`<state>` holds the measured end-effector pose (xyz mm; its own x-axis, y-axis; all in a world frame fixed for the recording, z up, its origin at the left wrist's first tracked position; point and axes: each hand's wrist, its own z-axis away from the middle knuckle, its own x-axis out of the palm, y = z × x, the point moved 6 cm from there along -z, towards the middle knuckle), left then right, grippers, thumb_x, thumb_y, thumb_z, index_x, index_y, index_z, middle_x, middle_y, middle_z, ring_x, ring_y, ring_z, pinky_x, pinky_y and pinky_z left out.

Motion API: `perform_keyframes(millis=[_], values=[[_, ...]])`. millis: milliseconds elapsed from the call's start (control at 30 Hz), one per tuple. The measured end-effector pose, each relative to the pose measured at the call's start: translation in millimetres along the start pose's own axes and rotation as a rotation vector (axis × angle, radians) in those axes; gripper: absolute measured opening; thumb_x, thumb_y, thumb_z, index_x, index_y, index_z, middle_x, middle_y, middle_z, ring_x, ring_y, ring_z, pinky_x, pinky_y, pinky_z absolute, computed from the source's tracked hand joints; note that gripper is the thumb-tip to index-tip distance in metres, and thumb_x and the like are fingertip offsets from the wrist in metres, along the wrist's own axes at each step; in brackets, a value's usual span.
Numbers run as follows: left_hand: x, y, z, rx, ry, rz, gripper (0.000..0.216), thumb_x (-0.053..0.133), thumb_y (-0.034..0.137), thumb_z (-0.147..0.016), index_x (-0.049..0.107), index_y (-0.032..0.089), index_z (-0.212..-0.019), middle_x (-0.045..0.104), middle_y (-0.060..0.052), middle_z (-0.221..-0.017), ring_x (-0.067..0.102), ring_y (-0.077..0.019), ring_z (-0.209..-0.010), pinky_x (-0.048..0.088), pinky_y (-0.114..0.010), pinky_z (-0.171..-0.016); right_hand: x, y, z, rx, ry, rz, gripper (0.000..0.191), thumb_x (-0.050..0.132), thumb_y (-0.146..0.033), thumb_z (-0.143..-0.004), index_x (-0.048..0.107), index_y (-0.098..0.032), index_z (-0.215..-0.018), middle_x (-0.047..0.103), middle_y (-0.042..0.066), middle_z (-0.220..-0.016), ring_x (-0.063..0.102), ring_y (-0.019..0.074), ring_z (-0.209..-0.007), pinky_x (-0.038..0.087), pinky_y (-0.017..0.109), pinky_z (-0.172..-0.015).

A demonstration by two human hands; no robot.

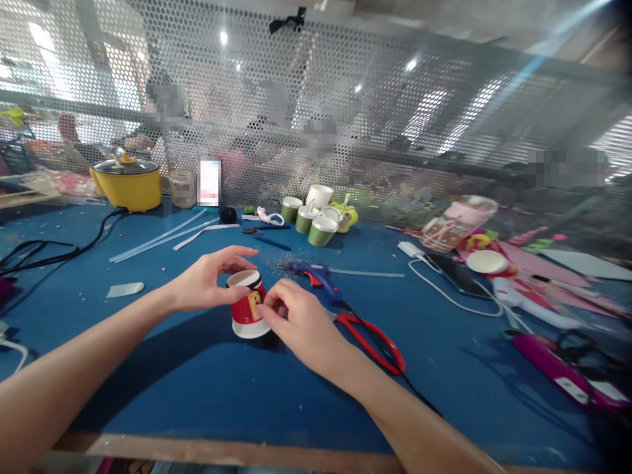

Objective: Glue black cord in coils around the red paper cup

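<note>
A small red paper cup with a white rim stands upside down on the blue table, with a small gold-and-dark piece on its side. My left hand grips the cup's upper end from the left, thumb and fingers curled round it. My right hand pinches at the gold piece on the cup's right side, fingertips pressed together against it.
A blue glue gun and red-handled scissors lie just right of my hands. Green cups stand behind, a yellow pot at back left, clear sticks, black cables, a phone and pink craft pieces at right. A perforated screen backs the table, with people behind it.
</note>
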<state>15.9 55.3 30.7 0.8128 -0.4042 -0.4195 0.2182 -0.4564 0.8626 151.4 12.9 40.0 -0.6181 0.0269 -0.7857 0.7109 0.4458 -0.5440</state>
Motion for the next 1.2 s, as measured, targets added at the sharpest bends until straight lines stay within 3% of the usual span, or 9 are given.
perform_keyframes(millis=[233,367,533,1200], values=[[7,3,1,-0.015,-0.111,0.096,0.050,0.061,0.016,-0.070,0.044,0.015,-0.117,0.061,-0.012,-0.111,0.058,-0.0219,-0.102,0.044,-0.039,-0.089,-10,15,3,0.132,-0.034,-0.368,0.008,0.050,-0.023,-0.080,0.046,-0.020,-0.074,0.053,-0.004,-0.061,0.048,0.0086,-0.050,0.040,0.022,-0.048],[12,4,3,-0.012,-0.189,0.215,0.046,0.062,0.017,-0.072,0.046,0.015,-0.115,0.061,-0.011,-0.111,0.057,-0.0214,-0.104,0.042,-0.038,-0.093,-17,11,2,0.018,-0.020,-0.268,0.007,0.049,-0.020,-0.081,0.055,-0.018,-0.078,0.060,-0.001,-0.070,0.054,0.0104,-0.061,0.043,0.023,-0.057],[17,4,4,-0.037,-0.251,0.316,0.046,0.064,0.015,-0.071,0.049,0.016,-0.114,0.062,-0.011,-0.112,0.057,-0.0218,-0.105,0.041,-0.039,-0.094,-26,3,3,-0.084,0.059,-0.117,0.010,0.050,-0.020,-0.083,0.054,-0.018,-0.073,0.060,0.000,-0.070,0.054,0.0111,-0.064,0.042,0.023,-0.060],[19,8,3,-0.030,-0.249,0.450,0.044,0.066,0.011,-0.070,0.052,0.016,-0.112,0.061,-0.010,-0.113,0.056,-0.0210,-0.106,0.040,-0.038,-0.096,-32,1,6,-0.096,0.087,-0.095,0.011,0.048,-0.020,-0.084,0.052,-0.019,-0.073,0.059,0.000,-0.070,0.053,0.0111,-0.062,0.043,0.023,-0.057]])
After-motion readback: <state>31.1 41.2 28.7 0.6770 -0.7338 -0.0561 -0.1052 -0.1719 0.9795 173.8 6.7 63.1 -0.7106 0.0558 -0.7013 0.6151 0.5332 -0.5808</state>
